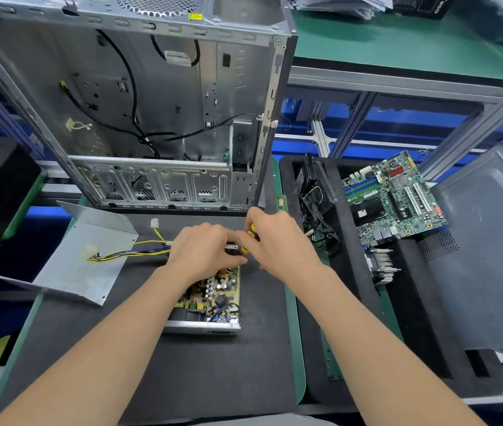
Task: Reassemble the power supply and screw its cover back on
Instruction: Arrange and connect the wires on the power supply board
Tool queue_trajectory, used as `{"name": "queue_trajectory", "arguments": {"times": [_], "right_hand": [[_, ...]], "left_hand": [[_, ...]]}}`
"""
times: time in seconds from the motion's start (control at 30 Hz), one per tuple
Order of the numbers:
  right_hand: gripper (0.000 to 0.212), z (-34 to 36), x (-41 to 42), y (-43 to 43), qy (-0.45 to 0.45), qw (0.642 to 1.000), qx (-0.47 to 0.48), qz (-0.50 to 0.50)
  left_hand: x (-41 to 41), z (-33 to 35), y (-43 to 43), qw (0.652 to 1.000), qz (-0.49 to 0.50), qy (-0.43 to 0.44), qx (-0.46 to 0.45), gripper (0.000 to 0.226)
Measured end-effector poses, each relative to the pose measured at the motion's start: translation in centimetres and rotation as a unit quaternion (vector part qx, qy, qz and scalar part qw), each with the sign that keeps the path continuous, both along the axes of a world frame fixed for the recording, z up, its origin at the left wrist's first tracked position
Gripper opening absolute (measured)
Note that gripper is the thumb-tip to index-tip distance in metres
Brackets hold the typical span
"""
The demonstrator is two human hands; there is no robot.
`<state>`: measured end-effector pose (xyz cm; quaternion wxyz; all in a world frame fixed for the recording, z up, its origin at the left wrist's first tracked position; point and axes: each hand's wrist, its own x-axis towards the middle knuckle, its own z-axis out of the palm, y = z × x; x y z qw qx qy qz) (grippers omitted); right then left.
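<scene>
Computer case point(151, 103), open-sided and upright, stands just beyond the power supply point(213, 299), with loose black wires hanging inside it. Under the power supply lies a black mat point(182, 370) on the green bench. Well to the right of the power supply a grey side panel point(487, 259) lies flat, and between the two sits a black foam tray point(351, 305). The cover point(90, 259), a bent sheet of bare metal, rests on the mat to the left of the power supply, apart from it and not yet fitted. A green motherboard point(394, 198) lies on the tray, right of and beyond the power supply.

The power supply itself lies near the middle of the mat with its top open, showing its circuit board, coils and capacitors. A bundle of yellow and black cables point(127, 252) runs from its far end leftward across the cover. A finned heatsink point(381, 267) sits on the tray to the right of the power supply.

Both hands meet at the far end of the power supply. The left hand point(204, 250) has its fingers bent down over that end; what they pinch, if anything, cannot be told. The right hand point(277, 241) is curled round a yellow-handled tool point(252, 230), whose tip is hidden.
</scene>
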<state>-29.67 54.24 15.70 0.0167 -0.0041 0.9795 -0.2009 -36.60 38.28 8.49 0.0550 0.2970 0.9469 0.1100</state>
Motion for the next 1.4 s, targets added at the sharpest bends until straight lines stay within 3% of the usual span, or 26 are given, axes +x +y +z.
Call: {"name": "queue_trajectory", "arguments": {"times": [0.17,0.27,0.4,0.47,0.53,0.6,0.73,1.03,1.17,1.3,1.4], "right_hand": [[0.038,-0.5,-0.2,-1.2,-0.001,0.997,0.018,-0.071],[0.035,0.5,-0.1,-0.6,0.024,0.998,0.045,0.024],[0.011,1.6,0.2,1.0,0.006,0.973,0.094,0.211],[0.023,1.6,0.0,1.5,-0.016,0.970,0.102,0.222],[0.026,1.4,-0.2,1.6,-0.028,0.977,0.083,0.192],[0.024,1.2,-0.3,1.5,-0.034,0.985,0.068,0.158],[0.008,0.9,-0.3,1.4,-0.022,0.996,0.008,0.090],[0.047,-0.8,0.0,-0.4,0.042,0.995,0.035,-0.078],[0.041,0.5,0.2,-0.1,0.068,0.996,0.058,0.022],[0.006,1.5,0.4,1.6,0.035,0.973,0.093,0.210],[0.021,1.0,0.2,1.8,0.001,0.979,0.076,0.189]], "left_hand": [[0.0,0.0,0.2,1.000,0.004,-0.001,-0.009,0.036],[-0.1,0.0,0.2,1.000,0.009,-0.002,-0.009,0.037],[-0.1,-0.1,0.0,1.000,0.007,-0.002,0.008,0.042],[-0.2,-0.3,0.0,1.000,0.006,-0.006,0.012,0.035],[-0.3,-0.4,0.0,1.000,0.005,-0.003,0.022,0.024],[-0.3,-0.5,0.1,1.000,0.006,0.006,0.022,0.031],[-0.2,-0.4,0.1,1.000,0.005,0.004,0.020,0.031],[-0.2,-0.2,0.1,1.000,0.004,-0.009,0.018,0.031],[-0.1,-0.1,0.2,1.000,0.010,-0.005,0.005,0.022],[-0.1,0.0,0.0,0.999,0.003,-0.024,0.028,0.018],[-0.1,0.0,0.1,0.999,0.007,-0.030,0.030,0.019]]}}
